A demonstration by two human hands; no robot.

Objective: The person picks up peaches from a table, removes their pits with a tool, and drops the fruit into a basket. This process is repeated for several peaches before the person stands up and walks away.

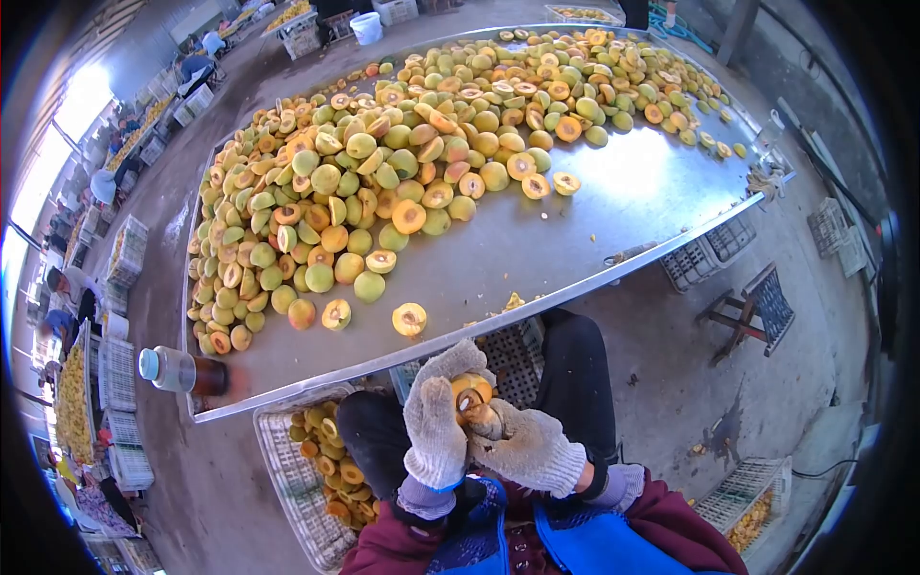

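Observation:
Both of my hands wear knitted gloves and meet over my lap, just off the table's near edge. My left hand (441, 417) is closed around a cut yellow peach (471, 390), its brownish pit hollow facing up. My right hand (537, 452) is closed, with its fingertips against the near side of that peach. Whatever lies inside the right hand is hidden by the glove. Nearest on the metal table (537, 259) are a peach half (409, 319) and a large heap of whole and halved peaches (359, 172).
A jar of dark liquid (182, 371) stands at the table's left corner. A crate of peach halves (307, 479) sits by my left knee. A small tool (630, 254) lies at the table edge. To the right are a folding stool (757, 309) and a crate (743, 508). People work far left.

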